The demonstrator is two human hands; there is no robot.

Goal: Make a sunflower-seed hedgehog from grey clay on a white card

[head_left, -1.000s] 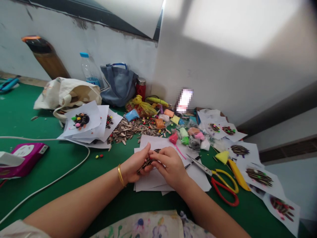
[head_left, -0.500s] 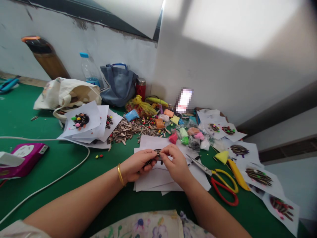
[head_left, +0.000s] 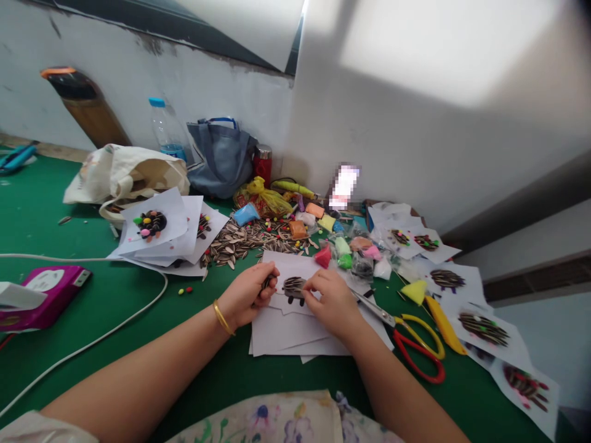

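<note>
A small animal figure (head_left: 293,288) of striped sunflower seeds with dark stubby feet lies on a white paper sheet (head_left: 281,264), atop a stack of more sheets. My left hand (head_left: 252,295), with a gold bangle at the wrist, is curled closed just left of the figure, sunflower seeds (head_left: 266,282) showing between its fingers. At the figure's right edge, my right hand (head_left: 330,301) has thumb and forefinger pinched together. Whatever is in that pinch is too small to make out. Scissors (head_left: 406,335) with yellow and red handles lie right of the right hand.
Loose sunflower seeds (head_left: 237,243) spread behind the paper, beside bagged coloured clay (head_left: 343,246). Finished seed pictures lie on the right (head_left: 484,329) and left (head_left: 152,231). A yellow cutter (head_left: 444,326) is beyond the scissors. A white cable (head_left: 115,326) crosses the left side.
My left hand has drawn back leftward off the figure, uncovering it. My right hand has shifted slightly right and stays pinched at the figure's edge.
</note>
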